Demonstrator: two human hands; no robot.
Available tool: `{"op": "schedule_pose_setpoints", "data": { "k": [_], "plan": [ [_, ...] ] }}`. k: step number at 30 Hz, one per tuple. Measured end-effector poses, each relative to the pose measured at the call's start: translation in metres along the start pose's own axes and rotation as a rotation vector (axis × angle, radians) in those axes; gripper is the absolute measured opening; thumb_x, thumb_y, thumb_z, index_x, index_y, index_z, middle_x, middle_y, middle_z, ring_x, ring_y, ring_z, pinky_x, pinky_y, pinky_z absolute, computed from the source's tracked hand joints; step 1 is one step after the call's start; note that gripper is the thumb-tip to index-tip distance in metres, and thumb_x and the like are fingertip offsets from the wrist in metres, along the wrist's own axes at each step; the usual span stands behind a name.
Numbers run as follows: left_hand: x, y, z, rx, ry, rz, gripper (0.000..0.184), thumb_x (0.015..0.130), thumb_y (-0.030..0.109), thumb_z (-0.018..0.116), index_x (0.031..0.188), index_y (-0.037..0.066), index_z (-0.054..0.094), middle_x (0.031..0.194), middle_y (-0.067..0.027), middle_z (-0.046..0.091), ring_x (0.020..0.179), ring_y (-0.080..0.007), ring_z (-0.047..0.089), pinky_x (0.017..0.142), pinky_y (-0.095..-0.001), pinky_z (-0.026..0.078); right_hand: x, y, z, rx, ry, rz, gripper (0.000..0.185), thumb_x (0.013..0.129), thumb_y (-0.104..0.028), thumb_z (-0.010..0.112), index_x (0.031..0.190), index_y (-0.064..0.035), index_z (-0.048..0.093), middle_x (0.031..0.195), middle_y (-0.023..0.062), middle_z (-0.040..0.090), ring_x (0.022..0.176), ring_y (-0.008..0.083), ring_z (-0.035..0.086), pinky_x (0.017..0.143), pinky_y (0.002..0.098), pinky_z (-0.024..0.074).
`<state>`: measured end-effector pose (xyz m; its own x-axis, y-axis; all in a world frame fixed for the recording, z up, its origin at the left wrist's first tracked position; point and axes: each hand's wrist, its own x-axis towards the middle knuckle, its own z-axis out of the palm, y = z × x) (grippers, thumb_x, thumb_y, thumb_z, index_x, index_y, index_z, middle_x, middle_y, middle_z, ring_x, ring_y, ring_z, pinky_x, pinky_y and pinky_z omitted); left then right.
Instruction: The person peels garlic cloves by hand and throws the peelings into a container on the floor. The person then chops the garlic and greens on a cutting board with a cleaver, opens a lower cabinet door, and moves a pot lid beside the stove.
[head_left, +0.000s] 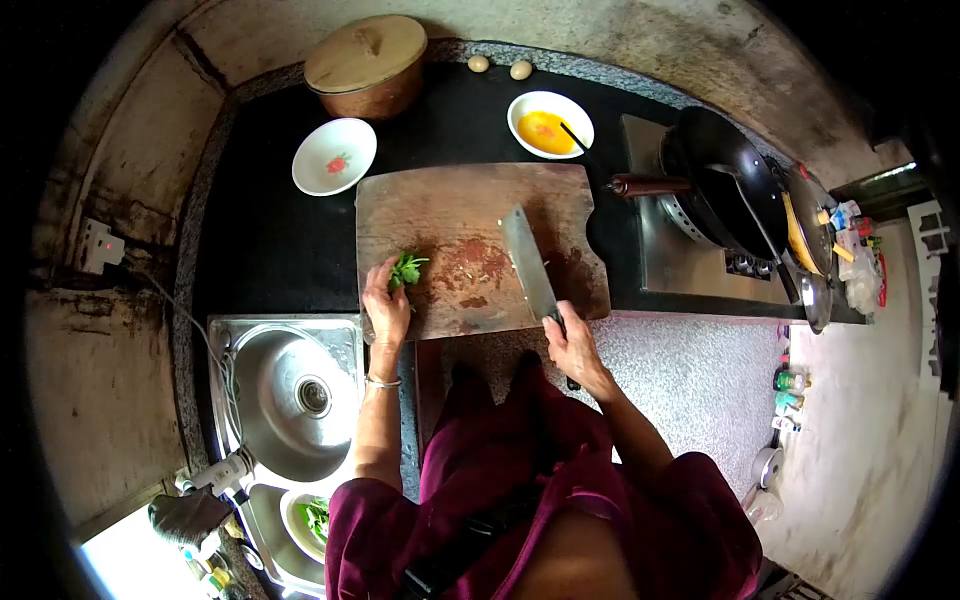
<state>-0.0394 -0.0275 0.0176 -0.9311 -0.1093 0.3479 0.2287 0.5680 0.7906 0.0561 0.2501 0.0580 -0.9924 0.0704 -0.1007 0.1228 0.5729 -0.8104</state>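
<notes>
Longest is the black countertop (255,240); I've got a strip of it behind the worn brown wooden board (440,200). Board's near edge sits by the counter front, steel round-basin sink (265,415) just left. Black wok (715,140) blocks right, handle near board. Lidded brown pot (375,90), white flowered bowl (310,150) and white yellow-liquid bowl (575,105) bound far side. Right hand (575,347) wraps broad steel cleaver (530,265) over board; left (385,305) pinches green leafy sprig (407,269) at board's left edge.
</notes>
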Motion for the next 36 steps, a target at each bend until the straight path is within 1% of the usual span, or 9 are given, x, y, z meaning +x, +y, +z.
{"op": "schedule_pose_setpoints", "data": {
  "k": [6,9,14,18,23,26,32,34,36],
  "plan": [
    [0.010,0.011,0.013,-0.010,-0.053,0.074,0.045,0.064,-0.015,0.049,0.105,0.001,0.058,0.097,-0.0195,0.057,0.092,-0.0365,0.056,0.081,-0.0362,0.044,-0.017,0.004,0.001,0.067,0.082,0.015,0.017,0.088,-0.014,0.052,0.096,0.0001,0.046,0.066,0.0186,0.051,0.056,0.0315,0.050,0.054,0.0396,0.0403],
    [0.014,0.007,0.012,-0.024,-0.032,0.068,0.046,0.063,-0.016,0.050,0.105,0.001,0.058,0.100,-0.0191,0.058,0.095,-0.0359,0.056,0.084,-0.0356,0.044,-0.025,-0.021,0.008,0.128,-0.008,0.074,0.018,0.087,-0.013,0.052,0.099,-0.0007,0.047,0.065,0.0169,0.051,0.056,0.0268,0.052,0.052,0.0376,0.0407],
    [0.016,-0.004,-0.001,0.013,0.007,0.057,0.045,0.064,-0.016,0.050,0.106,-0.001,0.057,0.102,-0.0182,0.058,0.098,-0.0348,0.056,0.086,-0.0345,0.043,-0.031,-0.046,0.028,0.171,-0.188,-0.056,0.016,0.086,-0.010,0.054,0.096,-0.0009,0.046,0.070,0.0192,0.054,0.060,0.0302,0.057,0.054,0.0372,0.0424],
    [0.010,-0.002,-0.006,0.022,-0.034,0.025,0.045,0.064,-0.015,0.050,0.106,-0.001,0.056,0.101,-0.0188,0.058,0.096,-0.0362,0.056,0.083,-0.0350,0.044,-0.033,-0.033,0.030,0.140,-0.147,-0.098,0.016,0.086,-0.010,0.054,0.096,-0.0006,0.046,0.070,0.0195,0.055,0.060,0.0308,0.058,0.053,0.0386,0.0430],
    [0.006,0.003,-0.001,-0.014,-0.023,0.079,0.045,0.064,-0.014,0.051,0.106,0.001,0.057,0.099,-0.0179,0.057,0.092,-0.0366,0.056,0.081,-0.0359,0.044,-0.032,-0.009,0.004,0.082,-0.009,0.124,0.017,0.088,-0.014,0.052,0.096,0.0001,0.047,0.067,0.0159,0.048,0.057,0.0279,0.047,0.055,0.0369,0.0399],
    [0.008,0.008,0.011,-0.009,-0.065,0.080,0.046,0.063,-0.014,0.051,0.105,0.002,0.057,0.098,-0.0178,0.057,0.093,-0.0364,0.055,0.082,-0.0368,0.044,-0.025,-0.001,0.004,0.073,0.034,0.022,0.018,0.087,-0.013,0.053,0.099,0.0000,0.048,0.067,0.0172,0.051,0.059,0.0294,0.051,0.055,0.0381,0.0410],
    [0.010,0.019,0.040,0.072,-0.221,0.288,0.052,0.060,-0.013,0.052,0.109,0.005,0.056,0.105,-0.0157,0.055,0.098,-0.0352,0.050,0.087,-0.0396,0.042,0.009,-0.019,0.034,0.151,-0.044,0.001,0.014,0.087,-0.013,0.052,0.089,-0.0011,0.045,0.061,0.0145,0.050,0.052,0.0250,0.052,0.049,0.0374,0.0403],
    [0.005,0.009,0.046,0.106,-0.245,0.400,0.052,0.061,-0.013,0.052,0.110,0.004,0.056,0.107,-0.0147,0.054,0.098,-0.0346,0.050,0.087,-0.0394,0.042,0.011,-0.032,0.028,0.294,-0.054,0.220,0.015,0.088,-0.014,0.052,0.089,-0.0014,0.043,0.056,0.0124,0.048,0.044,0.0210,0.049,0.042,0.0350,0.0384],
    [0.002,0.009,0.043,0.135,-0.298,0.413,0.053,0.062,-0.010,0.053,0.113,0.003,0.054,0.112,-0.0153,0.051,0.102,-0.0353,0.048,0.091,-0.0402,0.040,0.011,-0.011,0.031,0.224,0.046,0.050,0.016,0.088,-0.015,0.052,0.090,-0.0018,0.044,0.052,0.0107,0.046,0.038,0.0190,0.046,0.038,0.0333,0.0365]
  ]
}}
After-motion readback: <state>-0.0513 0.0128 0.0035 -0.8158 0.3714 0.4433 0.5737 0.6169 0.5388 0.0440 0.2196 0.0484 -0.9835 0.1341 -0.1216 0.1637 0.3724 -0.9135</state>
